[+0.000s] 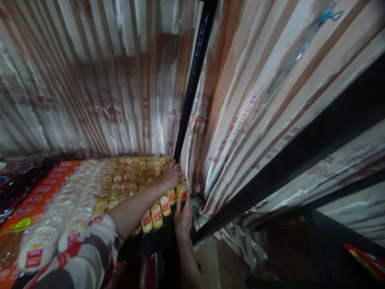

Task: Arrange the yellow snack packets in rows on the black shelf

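Patterned sleeve (90, 253) foremost, corner yellow packet (181, 191) between the two hands (183, 219).

Premises appear to be a food shop; whether this is sales floor or stockroom cannot be determined. Basis: a dark shelf (150, 243) carries small yellow packs (157, 216) with red labels, ranged in close, repeated rows. Alongside them lie white round packs (37, 251) in clear wrap, orange packaging (45, 192) with repeated emblems, and dark glossy packs (18, 182) at the far left. A black slotted upright (195, 68), of the shop-racking type, stands at the shelf's rear corner. Pleated sheeting (126, 80), printed with red motifs and characters, hangs behind. Further red-and-yellow packaging (365, 261) is visible lower right.
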{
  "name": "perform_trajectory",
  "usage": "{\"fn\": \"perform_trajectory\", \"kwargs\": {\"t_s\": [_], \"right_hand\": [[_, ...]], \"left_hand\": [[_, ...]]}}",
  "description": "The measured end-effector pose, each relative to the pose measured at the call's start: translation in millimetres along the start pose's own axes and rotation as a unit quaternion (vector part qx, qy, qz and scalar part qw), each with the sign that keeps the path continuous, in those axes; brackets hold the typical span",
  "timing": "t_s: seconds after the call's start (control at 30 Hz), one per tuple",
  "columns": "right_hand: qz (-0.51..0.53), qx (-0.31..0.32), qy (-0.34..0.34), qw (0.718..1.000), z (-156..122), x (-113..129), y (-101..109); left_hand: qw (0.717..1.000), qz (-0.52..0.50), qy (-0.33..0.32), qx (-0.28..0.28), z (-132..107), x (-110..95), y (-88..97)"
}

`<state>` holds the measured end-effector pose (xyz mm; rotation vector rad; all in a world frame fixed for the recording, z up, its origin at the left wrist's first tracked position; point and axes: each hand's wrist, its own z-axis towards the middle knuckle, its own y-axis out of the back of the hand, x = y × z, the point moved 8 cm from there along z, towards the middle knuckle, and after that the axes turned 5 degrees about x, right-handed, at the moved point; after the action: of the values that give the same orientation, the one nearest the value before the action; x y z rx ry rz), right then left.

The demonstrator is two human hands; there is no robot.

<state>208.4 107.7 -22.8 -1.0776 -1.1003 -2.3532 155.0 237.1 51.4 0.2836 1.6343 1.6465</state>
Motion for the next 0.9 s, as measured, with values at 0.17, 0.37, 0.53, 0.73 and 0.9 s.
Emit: {"fn": "perform_trajectory", "kwargs": {"t_s": [0.17,0.37,0.53,0.73,0.9], "right_hand": [[-0.003,0.006,-0.009,1.0,2.1,-1.2,-0.7],[0.015,0.007,0.004,1.0,5.9,3.0,-0.4],[0.011,0.006,0.005,1.0,8.8,2.6,-2.4],[0.008,-0.016,0.021,1.0,9.5,-2.3,-3.4],[0.026,-0.021,0.02,0.999,10.9,-6.8,-7.4]], "left_hand": [[1.0,0.01,-0.007,0.001,1.5,5.0,3.8],[1.0,-0.005,-0.008,-0.002,3.9,9.4,4.6],[1.0,-0.012,-0.012,0.001,7.1,9.8,2.1],[1.0,0.012,-0.017,0.012,9.1,11.9,4.5],[0.999,0.03,-0.014,0.029,11.3,13.3,2.2]]}}
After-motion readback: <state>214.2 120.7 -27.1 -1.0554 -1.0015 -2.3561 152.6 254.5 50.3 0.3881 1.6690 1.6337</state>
